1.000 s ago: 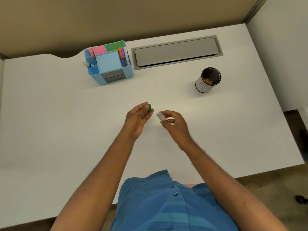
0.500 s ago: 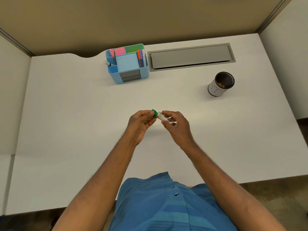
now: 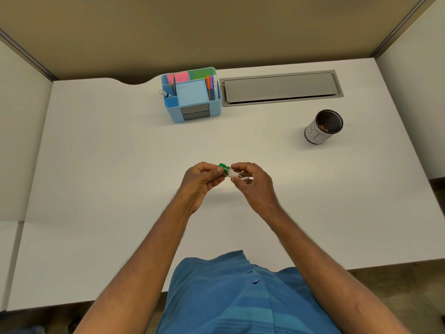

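Note:
A small clear tube (image 3: 237, 174) with a green cap (image 3: 224, 168) is held above the middle of the white desk (image 3: 120, 177). My left hand (image 3: 201, 180) pinches the green cap at the tube's left end. My right hand (image 3: 252, 182) grips the clear body, with the thumb and fingers curled round it. The cap sits on the tube's mouth. What is inside the tube cannot be made out.
A blue desk organiser (image 3: 192, 95) with sticky notes and pens stands at the back centre. A grey cable hatch (image 3: 281, 88) lies to its right. A black mesh cup (image 3: 323, 126) stands at the right. Partition walls close the desk on three sides.
One second ago the green cap and the tube were apart, one in each hand. My hands have come together and the cap now sits on the tube's end.

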A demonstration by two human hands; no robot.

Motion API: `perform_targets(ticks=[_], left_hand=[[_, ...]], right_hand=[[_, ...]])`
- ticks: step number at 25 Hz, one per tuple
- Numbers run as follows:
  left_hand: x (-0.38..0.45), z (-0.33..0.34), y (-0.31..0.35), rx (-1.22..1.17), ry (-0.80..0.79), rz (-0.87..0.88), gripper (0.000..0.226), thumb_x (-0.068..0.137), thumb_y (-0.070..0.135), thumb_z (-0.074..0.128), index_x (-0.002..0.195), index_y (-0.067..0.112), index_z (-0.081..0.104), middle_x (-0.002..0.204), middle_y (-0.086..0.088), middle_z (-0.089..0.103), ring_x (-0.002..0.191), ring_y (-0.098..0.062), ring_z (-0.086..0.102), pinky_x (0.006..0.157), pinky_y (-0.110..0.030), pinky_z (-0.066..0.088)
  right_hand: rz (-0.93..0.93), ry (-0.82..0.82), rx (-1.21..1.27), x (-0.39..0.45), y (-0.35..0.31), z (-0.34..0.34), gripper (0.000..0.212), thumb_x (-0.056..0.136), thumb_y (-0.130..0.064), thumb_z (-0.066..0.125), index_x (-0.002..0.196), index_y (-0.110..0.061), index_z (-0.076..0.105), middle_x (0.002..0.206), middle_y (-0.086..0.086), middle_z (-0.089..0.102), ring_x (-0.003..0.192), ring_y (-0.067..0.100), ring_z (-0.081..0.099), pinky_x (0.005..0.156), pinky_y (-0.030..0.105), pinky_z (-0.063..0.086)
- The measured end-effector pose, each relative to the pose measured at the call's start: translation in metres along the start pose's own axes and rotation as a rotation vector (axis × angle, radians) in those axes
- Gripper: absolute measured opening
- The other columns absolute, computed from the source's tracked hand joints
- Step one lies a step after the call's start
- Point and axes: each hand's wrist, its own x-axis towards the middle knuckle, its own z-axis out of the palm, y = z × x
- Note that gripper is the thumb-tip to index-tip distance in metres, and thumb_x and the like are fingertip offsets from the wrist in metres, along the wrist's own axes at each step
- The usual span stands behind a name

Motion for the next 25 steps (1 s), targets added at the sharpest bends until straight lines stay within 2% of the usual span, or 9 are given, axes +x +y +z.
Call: perform_targets(ticks=[4,8,11,13,16,19,25], left_hand=[[-0.003,-0.007,0.008,0.121,-0.065,0.006,0.025,0.09,-0.001,0.072,0.115,0.004,0.072,0.101,-0.013,0.08,0.095,-0.027,0.077,0.085,-0.03,0.063],[-0.001,-0.012,0.013,0.211,-0.084,0.027,0.023,0.086,0.001,0.076,0.108,0.009,0.077,0.1,-0.014,0.081,0.094,-0.027,0.078,0.085,-0.03,0.063],[0.0,-0.014,0.014,0.232,-0.105,0.034,0.022,0.084,0.001,0.078,0.103,0.014,0.079,0.101,-0.013,0.081,0.095,-0.028,0.079,0.081,-0.028,0.063],[0.0,-0.014,0.013,0.227,-0.116,0.037,0.023,0.084,0.002,0.079,0.103,0.014,0.079,0.102,-0.013,0.081,0.095,-0.028,0.079,0.08,-0.027,0.063],[0.001,-0.013,0.011,0.228,-0.116,0.049,0.023,0.084,0.003,0.08,0.103,0.015,0.079,0.103,-0.013,0.081,0.096,-0.027,0.078,0.082,-0.029,0.063],[0.001,-0.011,0.009,0.241,-0.098,0.068,0.024,0.085,0.005,0.08,0.107,0.013,0.077,0.104,-0.014,0.081,0.097,-0.03,0.078,0.083,-0.03,0.063],[0.001,-0.006,0.008,0.226,-0.069,0.067,0.027,0.086,0.007,0.079,0.113,0.004,0.074,0.103,-0.017,0.08,0.097,-0.032,0.078,0.083,-0.03,0.063]], right_hand=[[-0.004,-0.025,-0.018,0.003,-0.003,0.0,0.027,0.09,-0.01,0.075,0.113,-0.024,0.073,0.109,-0.01,0.075,0.096,-0.003,0.068,0.08,0.009,0.051],[0.066,-0.09,0.024,0.01,-0.004,-0.006,0.019,0.089,-0.019,0.078,0.106,-0.028,0.076,0.101,-0.015,0.078,0.095,-0.002,0.071,0.083,0.014,0.055],[0.128,-0.131,0.061,0.018,-0.003,-0.011,0.018,0.09,-0.023,0.078,0.108,-0.023,0.079,0.102,-0.009,0.079,0.088,0.008,0.074,0.088,0.029,0.06],[0.179,-0.147,0.141,0.021,-0.003,-0.013,0.019,0.091,-0.02,0.078,0.111,-0.018,0.079,0.105,-0.001,0.079,0.084,0.014,0.075,0.087,0.034,0.062],[0.207,-0.132,0.249,0.021,-0.005,-0.012,0.015,0.093,-0.017,0.075,0.108,-0.016,0.077,0.098,0.005,0.076,0.076,0.014,0.075,0.078,0.028,0.062],[0.206,-0.06,0.275,0.021,-0.006,-0.01,0.006,0.093,-0.018,0.076,0.098,-0.016,0.077,0.089,0.003,0.078,0.072,0.016,0.075,0.072,0.027,0.061],[0.181,-0.005,0.245,0.021,-0.006,-0.002,0.01,0.087,-0.019,0.082,0.095,-0.022,0.077,0.093,-0.001,0.081,0.078,0.015,0.078,0.08,0.033,0.064]])
